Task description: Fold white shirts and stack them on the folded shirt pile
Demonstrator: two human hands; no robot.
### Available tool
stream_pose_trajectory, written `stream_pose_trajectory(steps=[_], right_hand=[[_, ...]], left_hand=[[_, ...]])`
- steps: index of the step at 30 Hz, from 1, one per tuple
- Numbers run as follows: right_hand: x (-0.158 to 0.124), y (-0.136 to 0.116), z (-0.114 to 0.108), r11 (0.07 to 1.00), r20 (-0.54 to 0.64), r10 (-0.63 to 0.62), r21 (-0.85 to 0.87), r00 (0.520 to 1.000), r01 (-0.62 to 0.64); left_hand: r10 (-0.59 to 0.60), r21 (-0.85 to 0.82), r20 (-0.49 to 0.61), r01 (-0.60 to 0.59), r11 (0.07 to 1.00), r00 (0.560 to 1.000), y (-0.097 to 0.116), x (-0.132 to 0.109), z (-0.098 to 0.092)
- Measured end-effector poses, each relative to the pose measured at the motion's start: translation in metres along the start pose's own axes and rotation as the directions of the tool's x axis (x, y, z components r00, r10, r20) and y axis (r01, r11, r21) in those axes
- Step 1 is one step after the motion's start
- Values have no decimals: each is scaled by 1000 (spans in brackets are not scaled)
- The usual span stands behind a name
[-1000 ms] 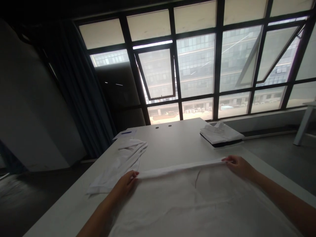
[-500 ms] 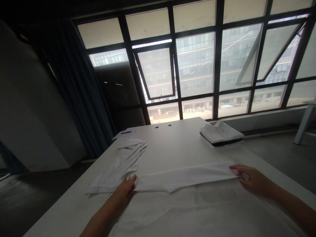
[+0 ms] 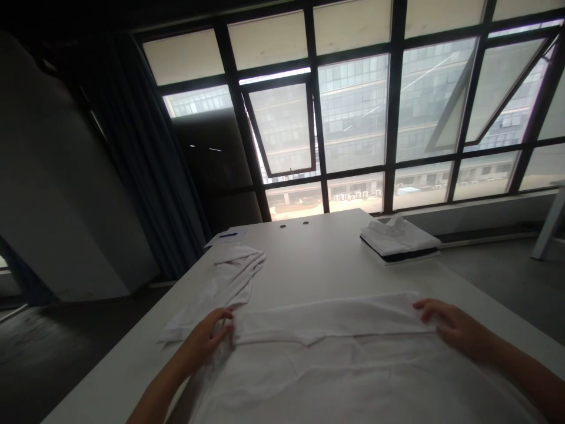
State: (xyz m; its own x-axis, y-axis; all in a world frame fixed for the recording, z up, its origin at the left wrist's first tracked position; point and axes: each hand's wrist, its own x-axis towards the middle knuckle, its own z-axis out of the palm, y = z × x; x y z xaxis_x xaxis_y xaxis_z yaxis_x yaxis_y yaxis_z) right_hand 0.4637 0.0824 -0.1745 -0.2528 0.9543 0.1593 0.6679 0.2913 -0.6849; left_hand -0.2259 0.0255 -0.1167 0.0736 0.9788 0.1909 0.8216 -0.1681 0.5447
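Observation:
A white garment (image 3: 335, 377), thin and lightly creased, lies spread over the near part of the table. Its far edge is turned over into a long flat band between my hands. At the band's left end, my left hand (image 3: 207, 338) pinches the fabric with curled fingers. My right hand (image 3: 457, 330) grips the band's right end, thumb and fingers closing on the cloth. Just beyond my left hand lies a crumpled white cloth (image 3: 229, 282). The near part of the garment runs out of the bottom of the view.
On the white table (image 3: 309, 259), a folded stack of white cloth (image 3: 399, 235) with a dark layer sits at the back right. Paper with a blue pen (image 3: 228, 235) lies at the far left corner. Windows (image 3: 353, 118) and a dark blue curtain (image 3: 145, 176) stand beyond.
My left hand has shifted left and slightly nearer to me along the garment's edge. My right hand has moved a little to the right, still at the band's other end.

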Motion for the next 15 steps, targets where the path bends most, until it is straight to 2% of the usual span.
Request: stream_pose_trajectory(steps=[3,5,9,12,15], right_hand=[[4,2,4,998,-121,56,26,991,-53],[8,6,8,994,-204,97,-34,974,-106],[12,16,15,979,-281,95,-149,955,-141],[12,22,20,958,-271,155,-195,950,-211],[11,26,28,951,-282,196,-180,939,-253]], left_hand=[[-45,31,-50,47,998,998,3,3,-5],[12,99,-22,-10,995,1000,14,3,2],[184,184,97,-199,963,978,50,-1,37],[245,245,77,-256,935,967,68,-2,66],[278,257,34,-277,926,960,71,-2,87]])
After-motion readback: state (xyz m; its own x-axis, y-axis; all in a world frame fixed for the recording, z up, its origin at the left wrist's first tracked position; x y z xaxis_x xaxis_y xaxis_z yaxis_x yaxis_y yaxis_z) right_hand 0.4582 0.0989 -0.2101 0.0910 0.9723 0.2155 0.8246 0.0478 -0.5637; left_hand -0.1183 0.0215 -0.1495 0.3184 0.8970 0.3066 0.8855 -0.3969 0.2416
